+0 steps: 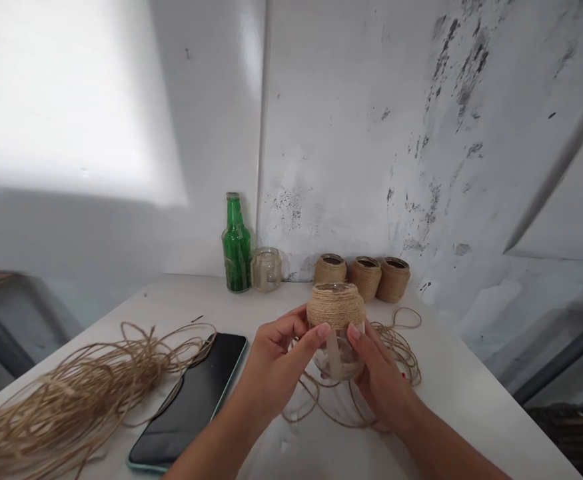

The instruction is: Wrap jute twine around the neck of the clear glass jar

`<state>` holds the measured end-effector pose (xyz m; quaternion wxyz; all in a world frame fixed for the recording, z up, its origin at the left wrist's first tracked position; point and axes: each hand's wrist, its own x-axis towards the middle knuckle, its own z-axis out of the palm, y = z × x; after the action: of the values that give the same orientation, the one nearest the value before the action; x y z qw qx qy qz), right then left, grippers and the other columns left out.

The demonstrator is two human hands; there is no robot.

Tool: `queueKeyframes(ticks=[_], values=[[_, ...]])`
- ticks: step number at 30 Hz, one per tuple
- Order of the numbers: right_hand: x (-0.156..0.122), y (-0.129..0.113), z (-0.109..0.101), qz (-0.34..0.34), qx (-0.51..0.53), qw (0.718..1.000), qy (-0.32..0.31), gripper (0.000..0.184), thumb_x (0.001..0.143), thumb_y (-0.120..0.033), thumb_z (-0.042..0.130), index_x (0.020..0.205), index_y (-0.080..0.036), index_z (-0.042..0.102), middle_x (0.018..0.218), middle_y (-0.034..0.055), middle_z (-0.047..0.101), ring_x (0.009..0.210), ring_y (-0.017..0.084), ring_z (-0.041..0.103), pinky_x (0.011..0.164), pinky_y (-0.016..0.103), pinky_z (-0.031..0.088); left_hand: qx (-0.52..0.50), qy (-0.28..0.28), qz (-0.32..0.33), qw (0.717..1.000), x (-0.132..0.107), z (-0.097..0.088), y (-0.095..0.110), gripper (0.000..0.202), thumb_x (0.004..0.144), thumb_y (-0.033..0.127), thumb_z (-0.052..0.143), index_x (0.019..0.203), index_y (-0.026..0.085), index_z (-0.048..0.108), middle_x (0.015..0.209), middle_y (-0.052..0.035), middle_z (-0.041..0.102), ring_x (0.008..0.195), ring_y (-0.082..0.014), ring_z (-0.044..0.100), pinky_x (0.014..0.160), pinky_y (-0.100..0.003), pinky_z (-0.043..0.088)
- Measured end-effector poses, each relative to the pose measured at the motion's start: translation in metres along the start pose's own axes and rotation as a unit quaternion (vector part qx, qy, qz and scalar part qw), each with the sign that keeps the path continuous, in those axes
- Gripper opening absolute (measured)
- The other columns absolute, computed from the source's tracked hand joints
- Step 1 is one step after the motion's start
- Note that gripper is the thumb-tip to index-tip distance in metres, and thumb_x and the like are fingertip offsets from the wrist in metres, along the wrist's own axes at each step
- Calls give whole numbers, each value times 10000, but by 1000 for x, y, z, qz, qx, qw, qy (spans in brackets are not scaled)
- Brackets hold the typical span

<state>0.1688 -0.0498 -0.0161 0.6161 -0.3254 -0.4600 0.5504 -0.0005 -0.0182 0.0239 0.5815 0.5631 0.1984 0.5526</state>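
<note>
In both hands I hold a glass jar (336, 333), its upper part wound with jute twine and its lower part bare glass. A pale vertical strip (332, 353) runs down the bare glass. My left hand (284, 357) grips the jar's left side, and my right hand (376, 373) grips its right side. A loose tangle of twine (401, 350) lies on the table under and beyond my hands. Where the twine joins the jar is hidden.
On the white table (451, 393), a black smartphone (191, 393) lies beside a large twine bundle (81, 393). Along the white wall (341, 133) stand a green glass bottle (236, 247), a small glass jar (266, 269), and several twine-wrapped jars (365, 278).
</note>
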Motion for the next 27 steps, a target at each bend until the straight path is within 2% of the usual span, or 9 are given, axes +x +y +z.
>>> queueKeyframes(ticks=[5, 8, 10, 12, 14, 17, 22, 24, 27], values=[[0, 0, 0, -23, -24, 999, 14, 428, 1000, -537, 721, 1392, -376, 659, 1521, 20, 670, 1451, 272, 575, 1252, 481, 422, -1, -7, 1, 1000, 0, -1, 1, 465, 888, 356, 838, 547, 203, 563, 820, -33, 695, 841, -190, 631, 903, -334, 528], [-1, -5, 3, -16, -13, 1000, 23, 426, 974, -616, 711, 1263, -305, 733, 1450, 60, 717, 1400, 300, 612, 1175, 474, 501, -19, -13, -19, 1000, 0, -1, 1, 471, 893, 370, 837, 554, 197, 559, 955, -75, 775, 921, -219, 683, 908, -349, 535], [-3, -10, 6, 2, 5, 1000, 27, 485, 952, -682, 692, 1192, -267, 765, 1339, 91, 772, 1315, 323, 668, 1032, 453, 598, -41, 0, -37, 998, 0, -1, 0, 456, 888, 359, 848, 566, 192, 573, 1118, -100, 802, 1051, -253, 712, 950, -362, 533], [-4, -14, 11, 18, 22, 999, 30, 528, 933, -721, 684, 1159, -254, 783, 1202, 107, 814, 1185, 331, 734, 788, 389, 654, -65, 18, -52, 996, 0, -2, -1, 442, 877, 345, 865, 571, 188, 587, 1225, -105, 798, 1170, -279, 708, 1009, -369, 514], [-5, -16, 14, 15, 40, 999, 28, 548, 912, -734, 696, 1147, -249, 798, 1076, 111, 834, 1035, 325, 780, 596, 322, 610, -83, 31, -61, 994, 0, -4, -1, 444, 854, 341, 890, 562, 183, 595, 1247, -104, 795, 1221, -288, 697, 1036, -362, 498], [-7, -18, 16, 22, 67, 997, 9, 615, 894, -760, 684, 1181, -230, 806, 1003, 126, 840, 897, 322, 800, 535, 315, 573, -98, 20, -76, 992, 0, -6, 0, 450, 850, 350, 897, 562, 177, 598, 1240, -101, 780, 1178, -271, 700, 923, -320, 524], [-9, -23, 14, 62, 63, 996, -5, 676, 888, -823, 628, 1143, -231, 831, 1025, 130, 847, 898, 302, 809, 566, 296, 568, -130, -46, -93, 986, 0, -5, 0, 515, 865, 417, 876, 541, 175, 557, 1007, -72, 730, 801, -157, 620, 626, -251, 470], [-7, -24, 13, 68, 52, 996, -14, 680, 888, -834, 619, 1115, -231, 837, 1017, 127, 847, 903, 298, 810, 570, 291, 576, -129, -46, -88, 987, 0, -4, 0, 534, 861, 430, 877, 531, 176, 543, 914, -54, 697, 738, -138, 561, 615, -246, 452], [-2, -21, 13, 64, 33, 997, -10, 672, 885, -814, 653, 1173, -228, 812, 1053, 127, 841, 922, 310, 805, 577, 318, 612, -110, -11, -71, 991, 0, -3, -1, 539, 862, 436, 875, 524, 186, 537, 769, -26, 642, 769, -156, 577, 674, -251, 462]])
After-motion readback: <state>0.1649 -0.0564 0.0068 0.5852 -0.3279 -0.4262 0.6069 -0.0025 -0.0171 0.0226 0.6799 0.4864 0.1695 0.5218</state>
